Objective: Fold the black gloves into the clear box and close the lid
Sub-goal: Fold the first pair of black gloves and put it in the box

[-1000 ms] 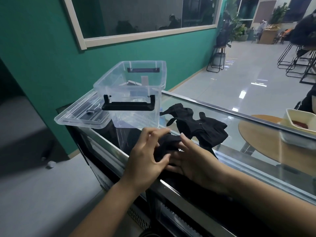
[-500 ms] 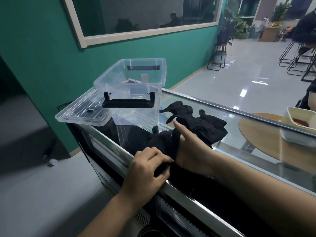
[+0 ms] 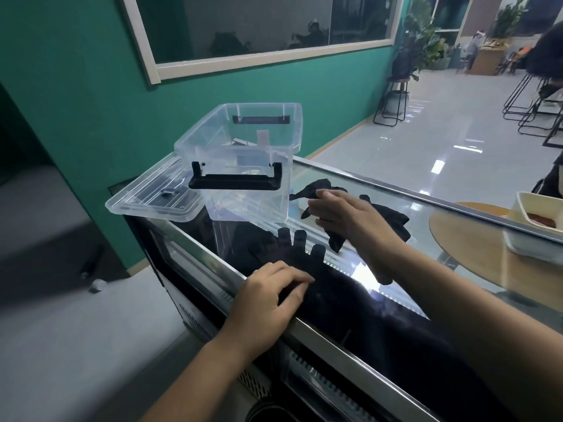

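Note:
One black glove [image 3: 300,249] lies flat on the glass counter, its fingers spread and pointing away from me. My left hand [image 3: 268,295] presses on its cuff at the counter's near edge. A second black glove [image 3: 393,219] lies crumpled farther back to the right. My right hand [image 3: 344,214] is on it, fingers and thumb closed around a fold. The clear box [image 3: 249,205] with black handles stands open and empty just left of the gloves. Its clear lid [image 3: 152,201] lies beside it on the left, hanging over the counter's corner.
The glass counter top [image 3: 380,190] has metal edges and a drop to the floor on my side. A round wooden table [image 3: 469,248] with a white tray [image 3: 536,213] is at the right. Stools and plants stand across the room.
The near glove was bunched between both hands; now it is spread flat. My left hand stayed at its cuff. My right hand left it and moved back onto the second glove.

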Demonstrator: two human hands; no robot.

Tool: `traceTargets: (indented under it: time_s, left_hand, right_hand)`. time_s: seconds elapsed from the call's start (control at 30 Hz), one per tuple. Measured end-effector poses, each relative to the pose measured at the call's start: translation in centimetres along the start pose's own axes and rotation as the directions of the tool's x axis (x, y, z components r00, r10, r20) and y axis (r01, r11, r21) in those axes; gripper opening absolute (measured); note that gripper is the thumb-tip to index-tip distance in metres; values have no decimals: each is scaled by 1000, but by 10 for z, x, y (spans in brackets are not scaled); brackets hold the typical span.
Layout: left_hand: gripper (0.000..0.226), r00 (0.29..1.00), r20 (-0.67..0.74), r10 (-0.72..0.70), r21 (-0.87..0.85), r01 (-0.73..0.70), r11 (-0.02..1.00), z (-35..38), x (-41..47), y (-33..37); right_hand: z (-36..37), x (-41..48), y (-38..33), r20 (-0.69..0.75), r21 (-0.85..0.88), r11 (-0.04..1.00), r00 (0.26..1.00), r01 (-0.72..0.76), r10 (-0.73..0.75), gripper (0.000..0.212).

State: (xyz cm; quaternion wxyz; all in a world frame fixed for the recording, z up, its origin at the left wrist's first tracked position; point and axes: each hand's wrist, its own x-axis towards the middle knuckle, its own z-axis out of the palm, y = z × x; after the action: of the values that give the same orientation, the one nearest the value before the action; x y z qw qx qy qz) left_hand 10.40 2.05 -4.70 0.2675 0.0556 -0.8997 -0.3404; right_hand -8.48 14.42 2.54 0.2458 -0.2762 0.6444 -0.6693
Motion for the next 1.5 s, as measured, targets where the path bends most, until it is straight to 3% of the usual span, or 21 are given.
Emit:
traceTargets:
  time_s: [0.07, 0.13, 0.27, 0.33, 0.4, 0.47, 0.57, 0.77, 1.0, 1.27, 1.4, 1.5]
  left_hand:
    - [15, 1000, -6, -15, -49, 15, 999, -3, 5, -1]
    - [17, 999, -32, -28, -75, 26, 997, -6, 11, 0]
    - [15, 995, -97, -25, -31, 22, 999, -11, 26, -5]
    - [14, 994, -107, -34, 0, 34, 999, -9, 35, -12]
    - [12, 993, -106, -45, 20, 48, 999, -4, 41, -16]
    - [9, 994, -93, -57, 53, 63, 997, 1, 43, -17]
    - [8, 995, -57, -77, 150, 85, 985, 7, 39, -17]
    - [12, 995, -40, -94, 171, 100, 980, 6, 38, -19]
    - [11, 994, -45, -96, 178, 103, 979, 7, 37, -20]
    - [10, 994, -58, -96, 158, 104, 982, 7, 36, -19]
    - [11, 991, -89, -97, 57, 103, 993, 4, 37, -19]
    - [14, 974, -160, -163, -79, 152, 985, -3, 41, -13]
  right_hand:
    - [-13, -4, -5, -11, -123, 990, 997, 71, -73, 27]
    - [-26, -10, -10, -15, -374, 916, 987, 143, -161, 21]
    - [-53, -16, -4, -68, -729, 669, 955, 150, -288, 6]
    - [-64, -16, -4, -18, -854, 512, 978, 94, -209, 11]
    - [-71, -17, -10, -5, -899, 437, 999, 15, -43, 22]
    - [-74, -16, -11, -13, -915, 404, 1000, -11, -1, 24]
    - [-63, -12, 2, 20, -941, 336, 997, 45, -76, 28]
    - [-53, 3, 29, -17, -955, 288, 954, 74, -300, 50]
    - [-61, 10, 39, -30, -937, 331, 921, 109, -388, 17]
    - [-51, 4, 14, -121, -797, 567, 865, 208, -487, 5]
    - [-36, -10, -11, -177, -620, 754, 897, 217, -405, 11]
    - [-26, -17, -27, -177, -386, 897, 937, 215, -300, 13]
